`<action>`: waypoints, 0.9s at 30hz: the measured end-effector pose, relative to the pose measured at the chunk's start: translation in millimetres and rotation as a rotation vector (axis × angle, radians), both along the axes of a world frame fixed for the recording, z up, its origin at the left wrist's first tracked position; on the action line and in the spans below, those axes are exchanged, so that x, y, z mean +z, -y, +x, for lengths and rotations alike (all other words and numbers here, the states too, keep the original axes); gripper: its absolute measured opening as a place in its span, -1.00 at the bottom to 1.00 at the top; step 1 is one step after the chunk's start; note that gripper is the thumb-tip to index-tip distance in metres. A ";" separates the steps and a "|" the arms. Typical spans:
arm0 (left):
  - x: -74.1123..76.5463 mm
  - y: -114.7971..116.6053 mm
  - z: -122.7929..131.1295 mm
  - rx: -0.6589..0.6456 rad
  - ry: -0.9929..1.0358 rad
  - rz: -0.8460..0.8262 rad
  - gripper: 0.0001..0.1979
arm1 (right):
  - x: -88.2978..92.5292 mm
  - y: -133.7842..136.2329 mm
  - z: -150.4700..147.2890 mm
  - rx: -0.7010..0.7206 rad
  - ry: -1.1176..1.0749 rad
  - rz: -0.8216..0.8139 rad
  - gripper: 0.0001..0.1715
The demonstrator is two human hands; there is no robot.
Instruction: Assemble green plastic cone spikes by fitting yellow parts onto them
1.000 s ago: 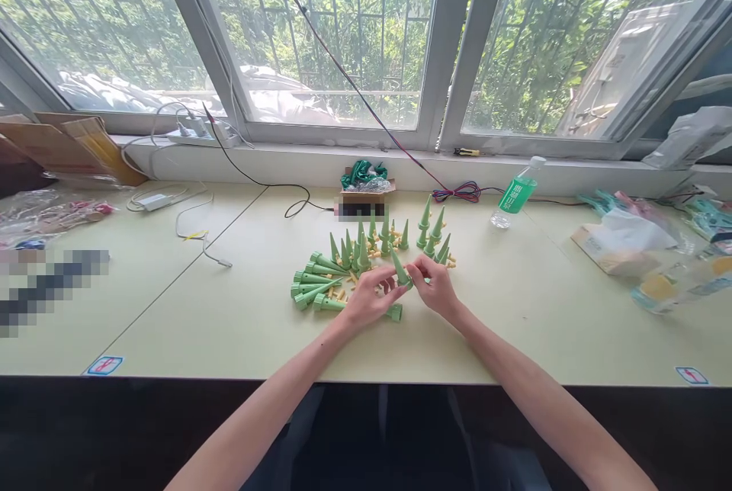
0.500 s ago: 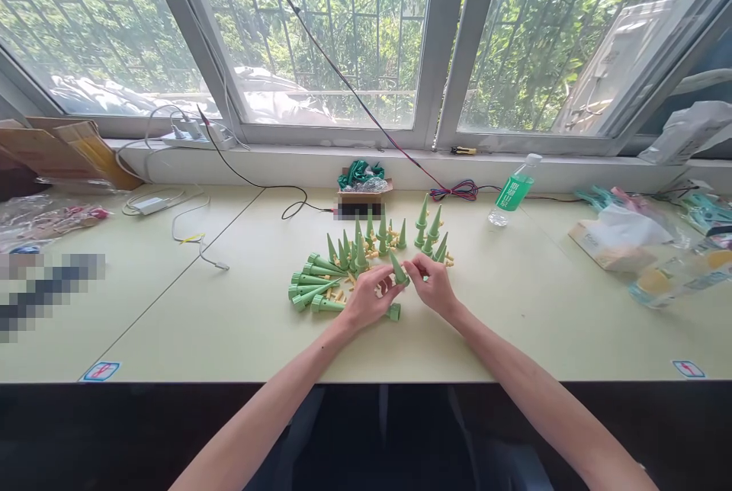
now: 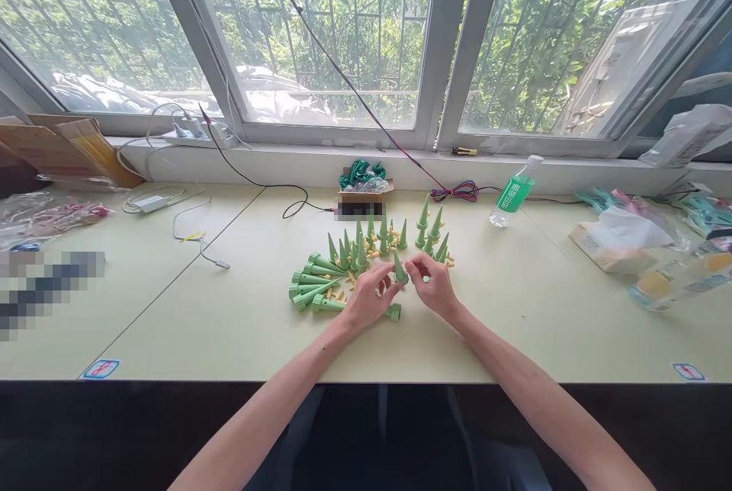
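Held in the left hand (image 3: 369,297), a green cone (image 3: 399,271) points upward beside the right hand (image 3: 435,285), whose pinch is unclear. Work seems partway: upright cones (image 3: 361,258) stand far, spikes (image 3: 327,306) lie left.

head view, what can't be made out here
All in the head view:
Whether the right hand pinches anything: hidden by the hand itself.
The base of the green cone in the left hand: small, partly covered by that hand.
The dark object far left: pixelated, cut by the frame edge.
Lettering on the bottle label: too small.
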State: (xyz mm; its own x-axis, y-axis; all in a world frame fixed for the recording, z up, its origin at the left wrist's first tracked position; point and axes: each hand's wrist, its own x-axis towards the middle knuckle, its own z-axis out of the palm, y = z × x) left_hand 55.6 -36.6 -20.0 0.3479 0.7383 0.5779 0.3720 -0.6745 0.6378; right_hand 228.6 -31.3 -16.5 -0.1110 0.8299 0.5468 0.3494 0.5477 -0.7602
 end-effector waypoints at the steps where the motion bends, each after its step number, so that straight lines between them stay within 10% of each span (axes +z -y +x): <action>1: -1.2 -0.6 -0.4 0.002 -0.004 0.016 -0.76 | -0.4 -0.2 0.3 0.001 0.006 0.003 -0.68; 17: -2.0 -0.2 -0.7 0.116 0.017 -0.008 -0.74 | -3.6 -1.4 2.2 -0.101 -0.128 0.015 -0.68; 27: -0.9 0.1 -0.3 -0.004 -0.007 -0.227 -0.32 | -4.3 1.4 0.5 0.048 -0.121 0.004 -0.65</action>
